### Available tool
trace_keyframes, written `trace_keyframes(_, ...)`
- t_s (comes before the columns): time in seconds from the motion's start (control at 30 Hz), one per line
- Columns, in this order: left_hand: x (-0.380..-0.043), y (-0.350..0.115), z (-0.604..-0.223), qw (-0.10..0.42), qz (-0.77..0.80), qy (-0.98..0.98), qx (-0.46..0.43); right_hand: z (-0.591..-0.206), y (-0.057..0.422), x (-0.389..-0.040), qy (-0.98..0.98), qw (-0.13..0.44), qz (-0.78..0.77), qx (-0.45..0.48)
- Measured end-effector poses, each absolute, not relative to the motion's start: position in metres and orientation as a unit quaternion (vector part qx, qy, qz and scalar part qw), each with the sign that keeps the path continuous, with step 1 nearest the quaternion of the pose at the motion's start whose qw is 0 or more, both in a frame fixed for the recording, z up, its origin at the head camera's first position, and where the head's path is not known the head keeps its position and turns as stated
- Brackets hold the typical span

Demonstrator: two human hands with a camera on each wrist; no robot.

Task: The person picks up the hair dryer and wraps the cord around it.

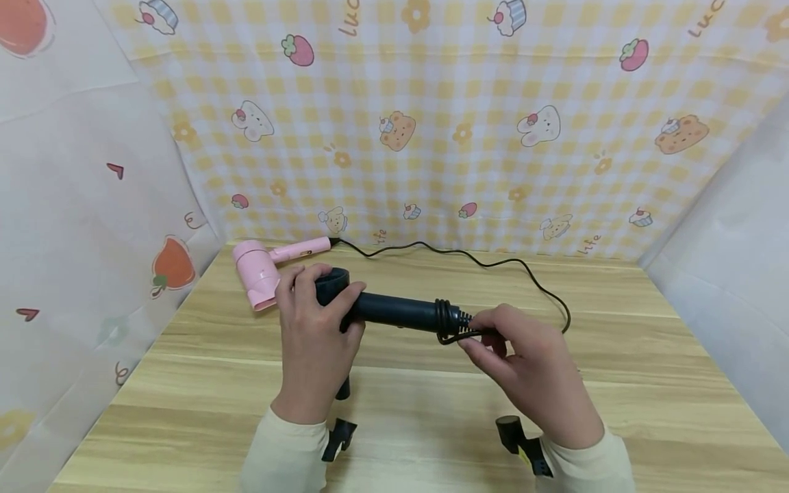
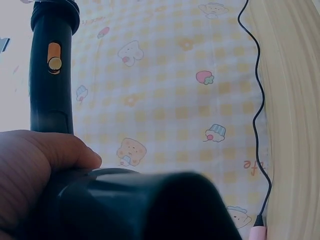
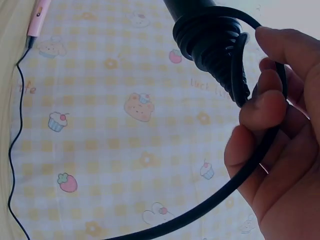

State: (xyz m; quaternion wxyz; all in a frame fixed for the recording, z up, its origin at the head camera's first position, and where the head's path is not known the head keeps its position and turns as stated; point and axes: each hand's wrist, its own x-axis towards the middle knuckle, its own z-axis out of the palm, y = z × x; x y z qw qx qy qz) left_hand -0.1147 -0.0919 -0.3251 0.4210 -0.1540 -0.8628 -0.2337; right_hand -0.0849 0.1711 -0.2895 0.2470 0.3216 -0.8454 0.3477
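Note:
A dark blue-black hair dryer (image 1: 397, 311) is held up over the table, its handle pointing right. My left hand (image 1: 317, 335) grips it round the head, with the thumb near where the handle begins. The left wrist view shows an orange slide switch (image 2: 54, 57) on the handle. Several turns of black cord (image 1: 442, 316) are wound round the handle's end, beside the ribbed cord guard (image 3: 225, 65). Right at that end, my right hand (image 1: 530, 363) holds the cord between thumb and fingers. In the right wrist view a length of it (image 3: 200, 212) curves away below the fingers.
A pink hair dryer (image 1: 257, 274) lies at the back left of the wooden table (image 1: 419, 418). Its thin black cord (image 1: 456, 251) snakes along the rear edge, then bends forward behind my right hand. Patterned cloth (image 1: 431, 171) hangs behind the table and at both sides.

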Motion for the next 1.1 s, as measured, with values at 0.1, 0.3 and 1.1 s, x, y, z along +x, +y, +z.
trace_keyframes(0.1, -0.1148, -0.0918, -0.3251, 0.423, -0.232, -0.861, -0.158, -0.2904, 0.1704, -0.0866, -0.845, 0.265, 0.34, 0.317)
trace_keyframes(0.3, -0.1151, -0.0895, -0.325, 0.424, -0.228, -0.859, -0.174, -0.2912, 0.1693, -0.0874, -0.843, 0.272, 0.343, 0.313)
trace_keyframes(1.1, -0.1112, -0.0853, -0.3195, 0.403, -0.222, -0.856, -0.234, -0.291, 0.1711, -0.0903, -0.838, 0.261, 0.367, 0.308)
